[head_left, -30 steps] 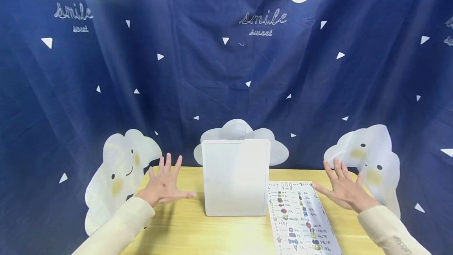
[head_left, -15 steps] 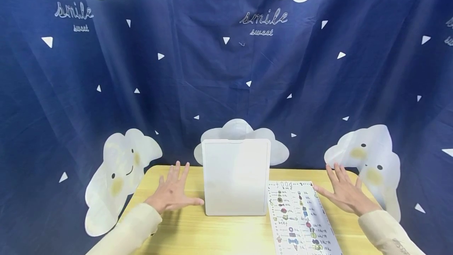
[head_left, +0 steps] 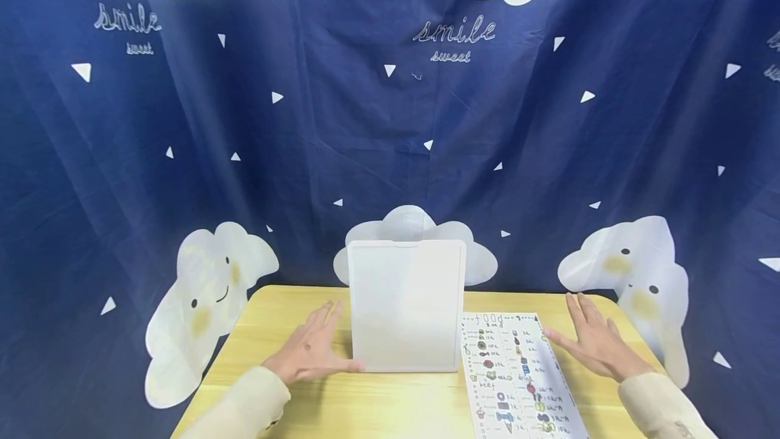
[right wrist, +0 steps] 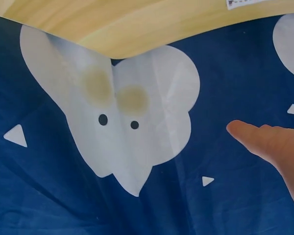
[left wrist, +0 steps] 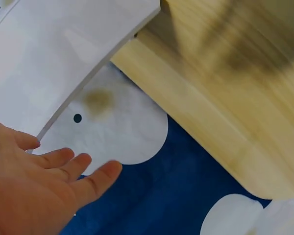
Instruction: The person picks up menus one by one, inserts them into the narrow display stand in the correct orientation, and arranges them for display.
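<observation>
As we count 2 hands, L hand (head_left: 309, 351) and R hand (head_left: 596, 344) have fingers extended, unclenched; 1 white panel (head_left: 407, 310) stands btwn them, 1 printed sheet (head_left: 521, 385) adj. Wood-grain table (head_left: 384, 408); blue cloud-print curtain (head_left: 396, 134) behind. Sheet bottom cut off; we can't tell if L hand touches panel.

navy curtain (head_left: 353, 127) beyond left hand (head_left: 311, 349) and right hand (head_left: 600, 344), scattered white triangles (head_left: 83, 71). smiling cloud print (head_left: 207, 317) outboard of the left; second cloud (head_left: 636, 269) beyond the right. pale wooden bench (head_left: 262, 320) beneath both.
</observation>
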### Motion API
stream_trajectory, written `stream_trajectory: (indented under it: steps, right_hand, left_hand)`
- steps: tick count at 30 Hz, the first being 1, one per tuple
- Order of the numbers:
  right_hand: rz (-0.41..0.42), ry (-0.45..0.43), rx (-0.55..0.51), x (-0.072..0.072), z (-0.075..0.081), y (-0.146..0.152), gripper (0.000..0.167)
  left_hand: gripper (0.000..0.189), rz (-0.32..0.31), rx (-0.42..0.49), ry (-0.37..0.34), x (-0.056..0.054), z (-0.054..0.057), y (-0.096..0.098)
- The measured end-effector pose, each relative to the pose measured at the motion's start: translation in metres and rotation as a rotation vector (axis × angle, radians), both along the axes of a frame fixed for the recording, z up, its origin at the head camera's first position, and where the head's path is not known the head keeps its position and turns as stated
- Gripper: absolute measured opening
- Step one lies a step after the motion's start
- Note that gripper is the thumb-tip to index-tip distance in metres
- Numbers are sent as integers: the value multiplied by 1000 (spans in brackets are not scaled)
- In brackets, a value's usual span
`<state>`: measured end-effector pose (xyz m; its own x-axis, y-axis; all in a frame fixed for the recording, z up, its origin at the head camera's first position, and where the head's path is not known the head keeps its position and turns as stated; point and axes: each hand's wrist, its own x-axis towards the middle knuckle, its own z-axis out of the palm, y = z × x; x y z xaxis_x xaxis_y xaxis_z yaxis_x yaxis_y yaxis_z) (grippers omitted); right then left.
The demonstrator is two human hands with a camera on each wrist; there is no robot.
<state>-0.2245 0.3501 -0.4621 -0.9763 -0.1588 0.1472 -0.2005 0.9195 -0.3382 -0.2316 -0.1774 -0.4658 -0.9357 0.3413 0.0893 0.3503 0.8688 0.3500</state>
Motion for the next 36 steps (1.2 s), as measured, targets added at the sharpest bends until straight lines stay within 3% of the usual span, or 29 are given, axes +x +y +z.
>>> stream_trajectory:
  steps: [11, 20, 28, 36]
  right_hand:
    - [17, 28, -30, 1, -13, 3, 92]
    - [-5, 16, -53, -2, -22, 6, 90]
    - [-17, 4, -93, 2, -34, 7, 91]
    - [-37, -18, -136, 2, -43, 10, 91]
  left_hand:
    - [125, -49, 108, -93, 3, -12, 21]
    - [113, 33, 224, -110, -1, -21, 29]
    - [115, -53, 257, -136, 1, -41, 48]
    - [110, -84, 294, -198, -2, -50, 72]
